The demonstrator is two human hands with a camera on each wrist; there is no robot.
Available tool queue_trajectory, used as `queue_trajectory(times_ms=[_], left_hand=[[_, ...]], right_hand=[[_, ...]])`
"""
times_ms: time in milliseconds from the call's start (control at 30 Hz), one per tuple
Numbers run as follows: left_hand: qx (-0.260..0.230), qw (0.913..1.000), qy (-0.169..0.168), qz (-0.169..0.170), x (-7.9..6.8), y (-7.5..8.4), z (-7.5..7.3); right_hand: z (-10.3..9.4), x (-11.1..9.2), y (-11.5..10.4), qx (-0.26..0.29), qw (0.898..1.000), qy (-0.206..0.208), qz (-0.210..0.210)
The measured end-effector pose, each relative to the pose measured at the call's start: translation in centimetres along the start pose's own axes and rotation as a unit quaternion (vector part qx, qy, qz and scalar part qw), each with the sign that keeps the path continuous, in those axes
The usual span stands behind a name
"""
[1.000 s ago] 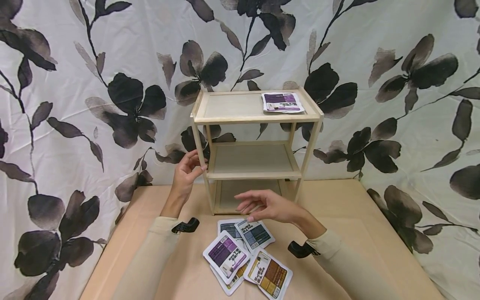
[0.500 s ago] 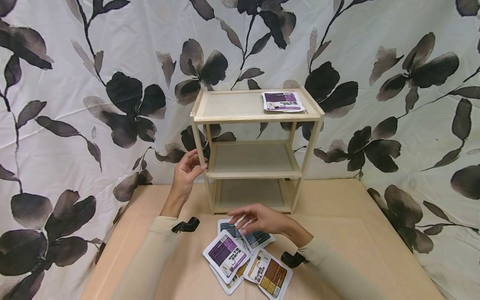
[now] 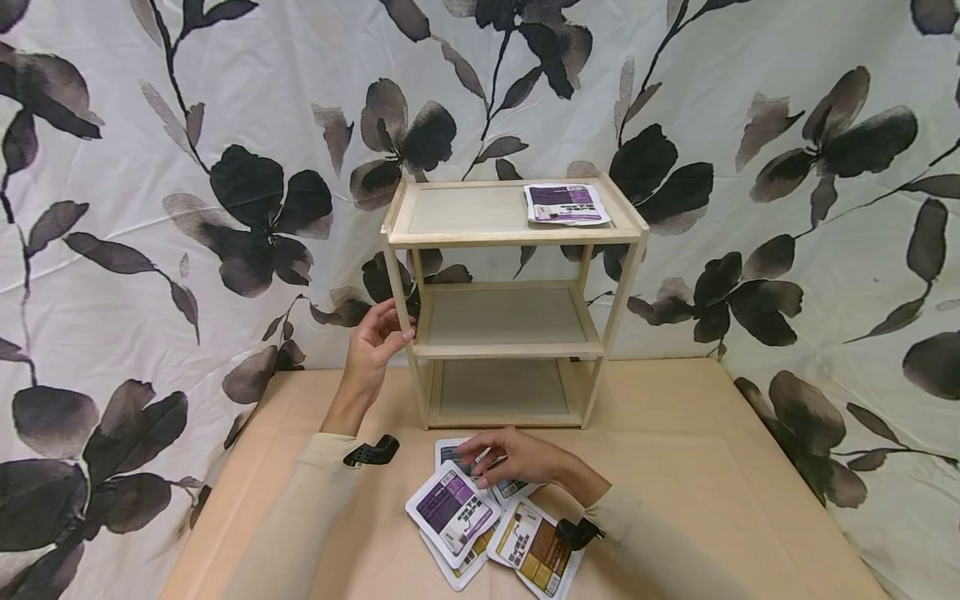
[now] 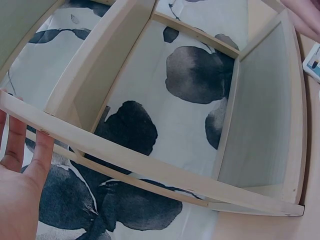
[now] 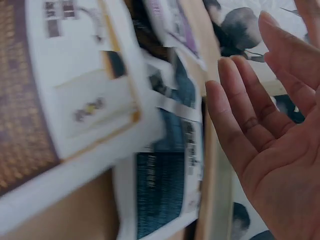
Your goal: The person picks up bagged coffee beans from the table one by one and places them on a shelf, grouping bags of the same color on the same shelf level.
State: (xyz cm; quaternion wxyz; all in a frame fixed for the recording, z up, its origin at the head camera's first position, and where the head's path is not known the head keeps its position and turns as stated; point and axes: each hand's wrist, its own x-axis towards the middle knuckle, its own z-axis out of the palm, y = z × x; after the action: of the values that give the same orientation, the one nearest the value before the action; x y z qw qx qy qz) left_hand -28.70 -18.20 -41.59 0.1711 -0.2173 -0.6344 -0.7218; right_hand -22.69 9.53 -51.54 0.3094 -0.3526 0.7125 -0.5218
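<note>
My left hand (image 3: 366, 348) holds the left front post of a small three-tier wooden shelf (image 3: 510, 351), thumb in front and fingers behind. In the left wrist view, the fingers of that hand (image 4: 31, 172) meet the pale post (image 4: 125, 156). Over a loose pile of flat pouches my right hand (image 3: 521, 460) hovers with relaxed fingers, holding nothing. The pile has a purple pouch (image 3: 453, 512), a brown-and-yellow pouch (image 3: 536, 546) and blue ones, one blue pouch (image 3: 517, 490) partly hidden by the hand. The right wrist view shows a blue pouch (image 5: 160, 185) beside the fingers.
Another purple-and-white pouch (image 3: 566, 205) lies on the right of the shelf's top tier. The shelf stands on a peach-coloured table (image 3: 675, 450) near its back edge. Behind hangs a white cloth (image 3: 525, 117) with dark flowers.
My right hand has come down and slightly left, from in front of the bottom tier to over the pouches. The left hand has stayed on the post.
</note>
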Motion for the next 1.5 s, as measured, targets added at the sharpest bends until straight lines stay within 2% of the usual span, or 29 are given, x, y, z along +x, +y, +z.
queue_trajectory(times_ms=[233,867,933,1100,1267,1500], left_hand=[[-0.003,1.0,-0.002,-0.004,-0.1,-0.2,-0.1],[-0.002,1.0,0.002,-0.001,-0.1,-0.2,0.0],[-0.003,1.0,0.001,0.0,-0.1,-0.2,0.0],[0.0,1.0,-0.002,-0.003,0.1,-0.3,-0.1],[-0.002,1.0,-0.002,-0.007,0.1,-0.3,-0.1],[-0.003,1.0,0.001,-0.009,0.1,-0.3,-0.2]], right_hand=[[0.8,0.1,1.3,-0.027,1.0,0.006,0.014],[2.4,1.2,1.0,-0.064,0.998,0.004,0.01],[2.7,1.4,0.8,-0.071,0.997,0.01,0.02],[3.5,1.7,0.6,-0.116,0.992,0.029,0.035],[4.1,1.8,0.8,-0.151,0.988,0.026,0.025],[4.5,1.7,1.0,-0.151,0.988,0.019,0.007]])
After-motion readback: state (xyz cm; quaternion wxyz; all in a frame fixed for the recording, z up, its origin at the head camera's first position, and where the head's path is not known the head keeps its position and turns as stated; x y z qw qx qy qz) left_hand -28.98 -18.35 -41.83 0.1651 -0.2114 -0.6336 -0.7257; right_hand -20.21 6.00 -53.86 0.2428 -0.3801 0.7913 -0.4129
